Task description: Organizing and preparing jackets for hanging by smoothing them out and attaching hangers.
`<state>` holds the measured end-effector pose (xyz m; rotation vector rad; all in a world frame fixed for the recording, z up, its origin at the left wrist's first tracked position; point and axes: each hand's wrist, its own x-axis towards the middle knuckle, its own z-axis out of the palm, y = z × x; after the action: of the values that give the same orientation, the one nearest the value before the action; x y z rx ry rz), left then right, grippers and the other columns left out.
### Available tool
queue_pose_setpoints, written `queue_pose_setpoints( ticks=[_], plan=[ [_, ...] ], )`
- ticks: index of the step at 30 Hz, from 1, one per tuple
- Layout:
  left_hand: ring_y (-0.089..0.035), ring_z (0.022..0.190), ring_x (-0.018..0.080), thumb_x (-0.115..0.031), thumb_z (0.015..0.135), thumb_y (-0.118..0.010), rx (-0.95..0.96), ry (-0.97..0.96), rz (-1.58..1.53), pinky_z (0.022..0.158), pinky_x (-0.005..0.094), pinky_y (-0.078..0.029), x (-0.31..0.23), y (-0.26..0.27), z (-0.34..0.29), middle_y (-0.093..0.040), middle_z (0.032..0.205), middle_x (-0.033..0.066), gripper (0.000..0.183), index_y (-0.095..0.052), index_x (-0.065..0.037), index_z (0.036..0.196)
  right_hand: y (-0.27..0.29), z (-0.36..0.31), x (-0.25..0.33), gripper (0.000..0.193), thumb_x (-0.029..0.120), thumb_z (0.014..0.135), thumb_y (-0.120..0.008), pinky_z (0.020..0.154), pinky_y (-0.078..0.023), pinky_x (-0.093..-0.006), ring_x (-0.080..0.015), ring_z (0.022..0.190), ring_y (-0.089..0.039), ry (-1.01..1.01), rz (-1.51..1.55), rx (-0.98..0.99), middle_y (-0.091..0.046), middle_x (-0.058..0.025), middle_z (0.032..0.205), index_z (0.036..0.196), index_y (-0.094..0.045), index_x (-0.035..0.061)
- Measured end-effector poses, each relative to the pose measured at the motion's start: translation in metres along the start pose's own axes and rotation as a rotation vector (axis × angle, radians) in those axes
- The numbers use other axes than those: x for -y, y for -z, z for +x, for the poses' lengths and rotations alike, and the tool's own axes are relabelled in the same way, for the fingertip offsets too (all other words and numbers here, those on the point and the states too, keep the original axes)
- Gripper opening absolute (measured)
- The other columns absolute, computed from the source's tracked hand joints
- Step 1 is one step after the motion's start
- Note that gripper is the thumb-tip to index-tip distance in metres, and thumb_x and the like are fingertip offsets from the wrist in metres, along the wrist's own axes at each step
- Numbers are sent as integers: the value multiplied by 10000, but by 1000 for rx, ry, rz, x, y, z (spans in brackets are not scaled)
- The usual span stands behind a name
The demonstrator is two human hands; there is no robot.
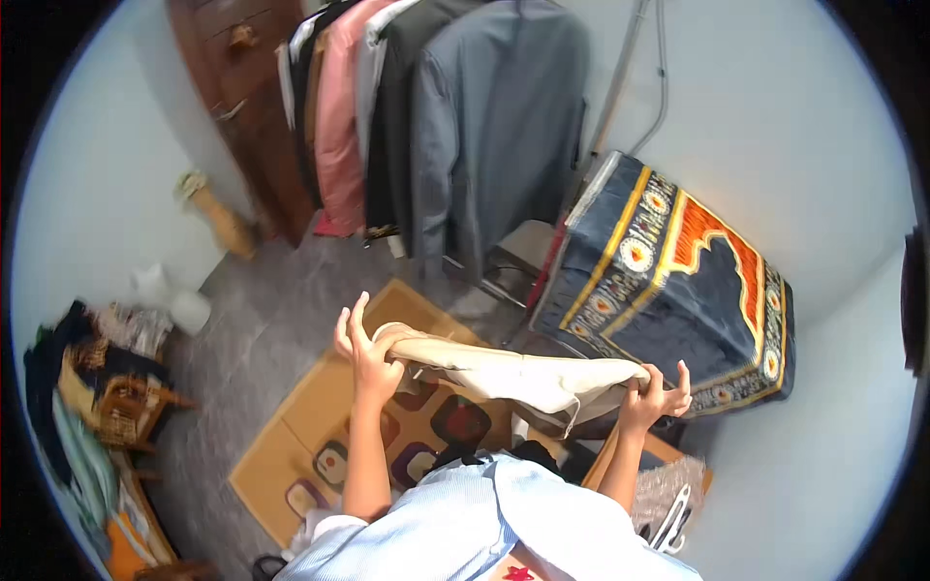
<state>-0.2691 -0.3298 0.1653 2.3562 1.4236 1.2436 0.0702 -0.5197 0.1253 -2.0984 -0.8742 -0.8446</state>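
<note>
A cream-coloured folded garment hangs stretched between both hands in front of my chest. My left hand pinches its left end, with the other fingers spread upward. My right hand grips its right end. Below the garment lies a tan rug with dark rounded squares.
A rail of hanging jackets and shirts stands ahead, beside a brown wooden door. A dark blue, orange and gold patterned cloth covers a boxy object on the right. A wicker basket and piled clothes sit at left. White hangers lie at lower right.
</note>
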Motion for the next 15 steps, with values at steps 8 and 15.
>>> queue_pose_setpoints(
  ticks=[8, 15],
  plan=[
    [-189, 1314, 383, -26, 477, -641, 121, -349, -210, 1077, 472, -171, -63, -63, 41, -332, 1444, 71, 294, -726, -146, 731, 61, 9, -63, 223, 404, 758, -638, 995, -195, -513, -308, 1192, -363, -133, -328, -245, -416, -88, 1303, 866, -677, 213],
    [-215, 1310, 369, -59, 478, -645, 165, -497, -335, 1056, 464, -185, -136, -114, 63, -351, 1430, 81, 278, -716, -168, 724, 88, 29, -130, 365, 542, 824, -553, 977, -200, -478, -302, 1201, -332, -180, -467, -379, -373, -75, 1351, 907, -676, 208]
  ],
)
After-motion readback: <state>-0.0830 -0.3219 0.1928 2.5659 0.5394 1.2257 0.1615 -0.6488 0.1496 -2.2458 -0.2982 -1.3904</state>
